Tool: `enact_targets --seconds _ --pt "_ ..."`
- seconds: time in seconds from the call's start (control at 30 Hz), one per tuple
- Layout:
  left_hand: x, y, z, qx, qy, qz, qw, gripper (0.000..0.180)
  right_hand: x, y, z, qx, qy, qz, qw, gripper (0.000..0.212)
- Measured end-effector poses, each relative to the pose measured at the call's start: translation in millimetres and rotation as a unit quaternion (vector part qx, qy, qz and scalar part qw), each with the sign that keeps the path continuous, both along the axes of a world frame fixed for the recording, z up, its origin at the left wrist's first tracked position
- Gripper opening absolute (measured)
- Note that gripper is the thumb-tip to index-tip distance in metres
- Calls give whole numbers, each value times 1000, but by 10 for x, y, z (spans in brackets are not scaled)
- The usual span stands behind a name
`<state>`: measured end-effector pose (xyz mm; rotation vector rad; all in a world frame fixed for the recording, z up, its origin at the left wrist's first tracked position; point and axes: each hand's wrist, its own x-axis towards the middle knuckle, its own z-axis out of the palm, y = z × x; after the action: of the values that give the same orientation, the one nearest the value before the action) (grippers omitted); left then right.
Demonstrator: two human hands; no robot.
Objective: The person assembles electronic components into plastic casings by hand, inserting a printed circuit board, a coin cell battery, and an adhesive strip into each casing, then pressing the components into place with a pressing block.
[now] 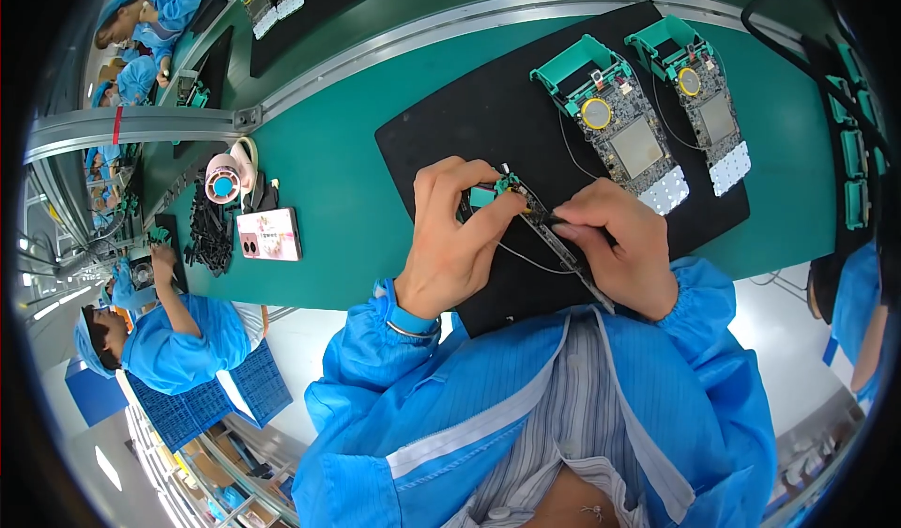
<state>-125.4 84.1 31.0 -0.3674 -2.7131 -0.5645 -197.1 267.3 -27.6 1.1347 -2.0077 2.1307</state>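
Several co-workers (178, 2) in blue smocks, upper far left; one more, a seated co-worker (188, 345), lower left, arm raised to the worktop edge. Next, on the green worktop (328, 134): heap of small black parts (212, 237), then a pale pink handheld fan (223, 183) touching it, then a phone (269, 234) in a floral pink case just below the fan. Centre: left hand (455, 232), blue band (410, 321) at wrist, grip clamped on upper end of a circuit board assembly (559, 244). Assembly is tilted, edge toward camera, over the black mat (441, 120); thin white wire (533, 263) loops off it. Right hand (624, 242): grip together, thumb and index pinching a small dark piece (553, 219) against the assembly; too small to identify. Upper right, on the mat: two circuit boards (640, 138) side by side, apart, each with green frame on top, yellow-rimmed round cell, white dotted lower panel. Far right: row of green plastic parts (856, 179).
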Motion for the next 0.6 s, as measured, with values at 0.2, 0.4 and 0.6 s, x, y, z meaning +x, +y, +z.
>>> enact_targets --seconds 0.2,0.4,0.6 --pt "-17 -28 47 -2 -4 -18 1000 31 -64 64 205 52 89 13 995 28" --pt "-39 -85 247 120 -90 -64 987 45 -24 127 607 124 207 18 970 32" --pt "18 -95 186 130 -112 -42 984 53 85 -57 520 156 330 1 931 24"
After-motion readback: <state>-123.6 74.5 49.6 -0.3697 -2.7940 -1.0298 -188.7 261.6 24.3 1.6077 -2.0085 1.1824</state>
